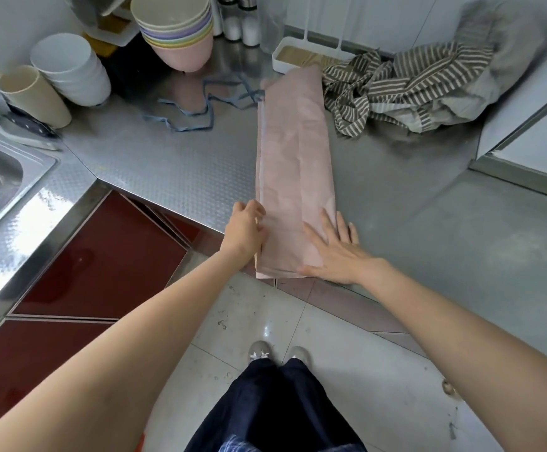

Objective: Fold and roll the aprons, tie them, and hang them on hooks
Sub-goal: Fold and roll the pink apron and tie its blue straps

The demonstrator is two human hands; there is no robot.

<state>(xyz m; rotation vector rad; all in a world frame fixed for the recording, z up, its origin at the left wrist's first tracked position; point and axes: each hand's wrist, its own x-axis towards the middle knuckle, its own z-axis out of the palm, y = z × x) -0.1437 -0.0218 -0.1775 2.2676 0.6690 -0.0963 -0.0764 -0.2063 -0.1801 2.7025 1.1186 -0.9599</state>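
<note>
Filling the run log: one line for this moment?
stage: folding | pink apron: long strip on counter | left hand: grips edge | right hand: presses flat | striped apron: unfolded

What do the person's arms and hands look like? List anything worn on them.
Both arms are bare from as far up as the frame shows down to the wrist: no sleeves in view. The left hand and the right hand wear no gloves, and no rings, watch or bracelets show. Fingernails look short and unpainted.

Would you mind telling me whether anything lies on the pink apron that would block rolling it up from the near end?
Nothing visible does. The left hand and right hand rest on the pink apron at its near end; the striped apron lies beside its far end, not on it.
</note>
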